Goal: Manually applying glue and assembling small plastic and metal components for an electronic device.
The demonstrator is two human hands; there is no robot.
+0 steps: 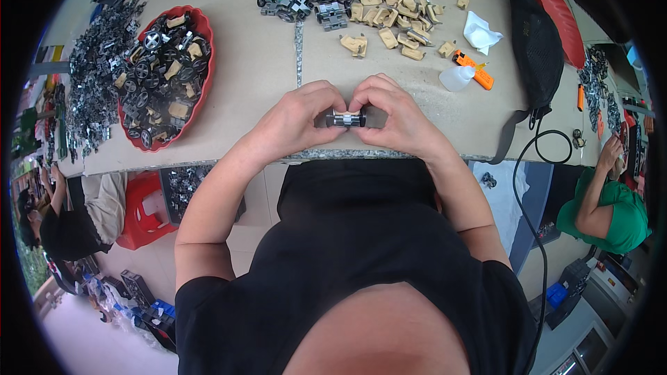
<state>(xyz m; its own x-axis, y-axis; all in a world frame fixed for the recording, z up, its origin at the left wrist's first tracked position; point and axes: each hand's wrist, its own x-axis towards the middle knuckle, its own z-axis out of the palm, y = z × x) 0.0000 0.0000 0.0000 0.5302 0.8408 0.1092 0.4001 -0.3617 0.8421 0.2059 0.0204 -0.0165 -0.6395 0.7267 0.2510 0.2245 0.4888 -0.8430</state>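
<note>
Between my two hands, close to the table's near edge, is a small toy car chassis with black wheels at its ends and a silvery middle. A bit of tan shows along its top. My left hand pinches its left end and my right hand pinches its right end, thumbs and forefingers curled toward each other. Beyond them lie loose tan plastic parts. Left of those sit several grey and black wheeled chassis in a pile.
A red scalloped basket of wheeled pieces stands at left, beside a heap of small grey parts. To the right are a white squeeze bottle, an orange cutter, a crumpled tissue and a black bag. Other people work at both sides.
</note>
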